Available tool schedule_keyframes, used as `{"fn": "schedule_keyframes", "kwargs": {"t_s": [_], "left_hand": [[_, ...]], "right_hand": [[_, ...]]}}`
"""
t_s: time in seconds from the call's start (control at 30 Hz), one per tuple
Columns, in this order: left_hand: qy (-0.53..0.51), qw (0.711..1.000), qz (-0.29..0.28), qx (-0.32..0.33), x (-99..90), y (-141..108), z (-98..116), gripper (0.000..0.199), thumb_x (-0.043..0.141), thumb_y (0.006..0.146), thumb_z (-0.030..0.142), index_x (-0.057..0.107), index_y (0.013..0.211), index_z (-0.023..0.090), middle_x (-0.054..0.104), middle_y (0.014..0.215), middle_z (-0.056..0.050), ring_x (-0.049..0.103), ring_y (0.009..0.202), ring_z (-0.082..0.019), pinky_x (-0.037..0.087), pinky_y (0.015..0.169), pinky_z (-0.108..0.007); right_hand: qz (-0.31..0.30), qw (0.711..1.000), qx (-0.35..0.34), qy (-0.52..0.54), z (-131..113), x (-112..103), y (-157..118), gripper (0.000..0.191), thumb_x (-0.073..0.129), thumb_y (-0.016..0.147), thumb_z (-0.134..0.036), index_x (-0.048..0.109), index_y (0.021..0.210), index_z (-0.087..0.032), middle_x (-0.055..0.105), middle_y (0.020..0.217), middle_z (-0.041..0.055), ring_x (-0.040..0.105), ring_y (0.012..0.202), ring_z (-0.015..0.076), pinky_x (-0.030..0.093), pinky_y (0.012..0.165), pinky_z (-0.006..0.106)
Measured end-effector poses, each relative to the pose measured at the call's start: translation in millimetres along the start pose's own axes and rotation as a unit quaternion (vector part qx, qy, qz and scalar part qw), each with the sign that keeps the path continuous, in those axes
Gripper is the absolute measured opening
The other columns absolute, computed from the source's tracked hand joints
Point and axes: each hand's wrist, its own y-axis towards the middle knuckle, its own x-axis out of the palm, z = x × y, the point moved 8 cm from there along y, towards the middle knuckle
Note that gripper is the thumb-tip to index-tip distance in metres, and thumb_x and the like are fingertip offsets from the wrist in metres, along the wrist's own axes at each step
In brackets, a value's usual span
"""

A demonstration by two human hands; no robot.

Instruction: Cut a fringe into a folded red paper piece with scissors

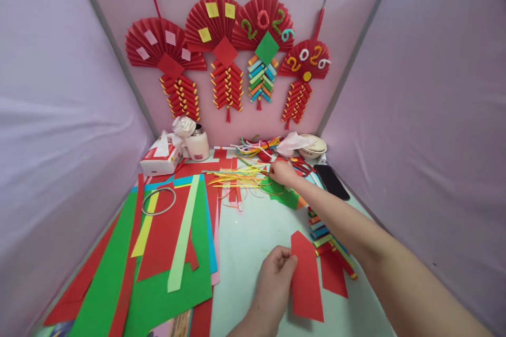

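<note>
My left hand (272, 281) pinches the left edge of a folded-looking red paper piece (307, 279) between thumb and fingers, just above the table. Farther back, my right hand (282, 172) is closed beside a heap of thin yellow paper strips (241, 175); what its fingers hold, if anything, is hidden. Green paper (279, 190) lies just below that hand. Under my right forearm are rolled paper tubes (319, 229) in several colours, partly covered. Another red paper piece (334, 274) rests behind the held one.
Green sheets (169, 305), red paper and a metal ring (158, 201) cover the left side. At the back stand a tissue box (161, 158), a white jar (197, 145) and a bowl (312, 147). A phone (332, 181) lies right. Red fans (263, 21) hang on the wall.
</note>
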Motion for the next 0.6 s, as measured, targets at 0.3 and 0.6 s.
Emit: {"fn": "schedule_keyframes", "kwargs": {"t_s": [0.3, 0.6], "left_hand": [[-0.008, 1.000, -0.003, 0.006, -1.3, 2.0, -3.2, 0.014, 0.053, 0.076, 0.029, 0.049, 0.072, 0.016, 0.050, 0.063, 0.003, 0.042, 0.055, -0.009, 0.031, 0.053, -0.021], [-0.011, 1.000, 0.003, 0.009, -3.9, 6.2, -8.9, 0.016, 0.055, 0.073, 0.030, 0.047, 0.068, 0.017, 0.046, 0.058, 0.004, 0.039, 0.052, -0.008, 0.029, 0.051, -0.021]], "right_hand": [[0.099, 0.993, 0.013, -0.065, 15.1, -41.0, 23.2, 0.030, 0.033, 0.091, -0.020, 0.060, 0.102, -0.015, 0.057, 0.108, 0.0151, 0.044, 0.102, 0.0248, 0.030, 0.083, 0.036], [0.135, 0.987, 0.023, -0.088, 29.4, -56.9, 53.5, 0.031, 0.032, 0.090, -0.019, 0.060, 0.104, -0.016, 0.053, 0.110, 0.0158, 0.039, 0.103, 0.0264, 0.031, 0.080, 0.036]]}}
